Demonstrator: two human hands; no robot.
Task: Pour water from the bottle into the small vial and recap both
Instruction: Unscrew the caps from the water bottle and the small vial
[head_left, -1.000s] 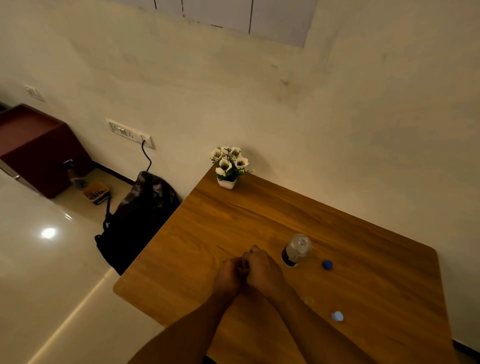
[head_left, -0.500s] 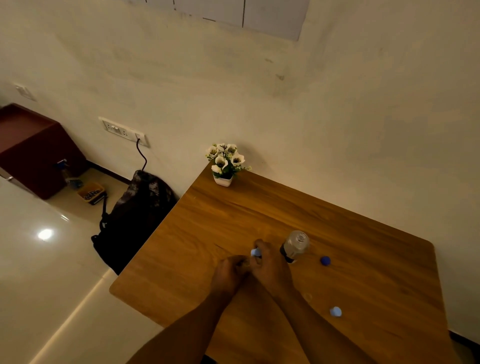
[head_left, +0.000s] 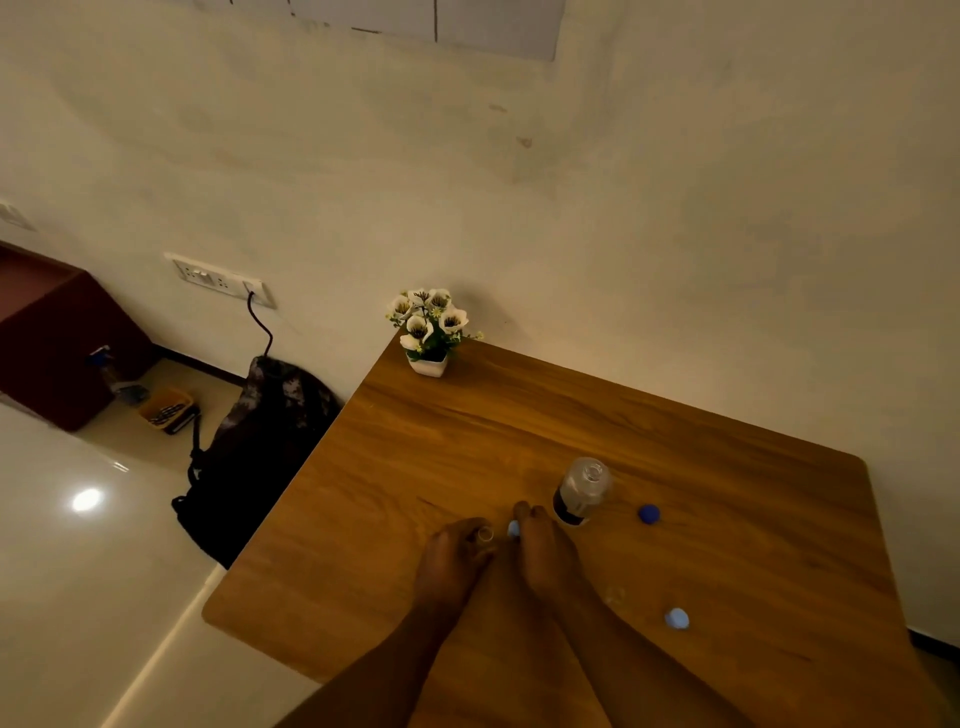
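A clear plastic bottle (head_left: 581, 491) stands uncapped on the wooden table (head_left: 727, 493). Its dark blue cap (head_left: 649, 513) lies to its right. My left hand (head_left: 451, 558) is closed around a small clear vial (head_left: 485, 533), whose open mouth shows between my fingers. My right hand (head_left: 543, 551) sits just right of it and pinches a small light blue cap (head_left: 513, 529) beside the vial's mouth. Another light blue cap (head_left: 677, 619) lies on the table near the front right, with a faint clear object just left of it.
A small white pot of white flowers (head_left: 429, 332) stands at the table's far left corner against the wall. On the floor to the left are a dark backpack (head_left: 260, 452), a yellow tray (head_left: 166, 410) and a dark red cabinet (head_left: 57, 332).
My hands were pressed together over the vial a second ago. They have parted a little: the vial's open mouth shows and the light blue cap sits in my right fingers beside it.
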